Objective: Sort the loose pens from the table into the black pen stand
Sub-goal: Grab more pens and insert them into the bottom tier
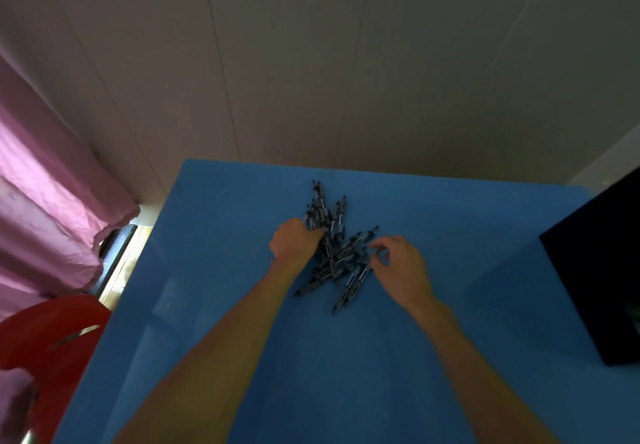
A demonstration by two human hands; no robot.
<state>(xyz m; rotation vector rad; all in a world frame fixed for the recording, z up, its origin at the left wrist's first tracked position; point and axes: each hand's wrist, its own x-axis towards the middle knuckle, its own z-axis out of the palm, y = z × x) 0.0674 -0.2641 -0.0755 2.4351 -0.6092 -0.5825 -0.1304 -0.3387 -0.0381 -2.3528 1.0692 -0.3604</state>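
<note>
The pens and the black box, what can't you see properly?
- Head view: the pile of pens is too small and dim to count.
- The left hand covers the pens it grips.
- The black pen stand is cut off by the right edge; its inside is dark.

My one camera sits on my head, looking forward and steeply down over the blue table [415,357]. It is wide-angle and close enough that both my forearms run in from the bottom edge. The wall [346,62] fills the upper half, a pink curtain [45,201] the left side.
</note>
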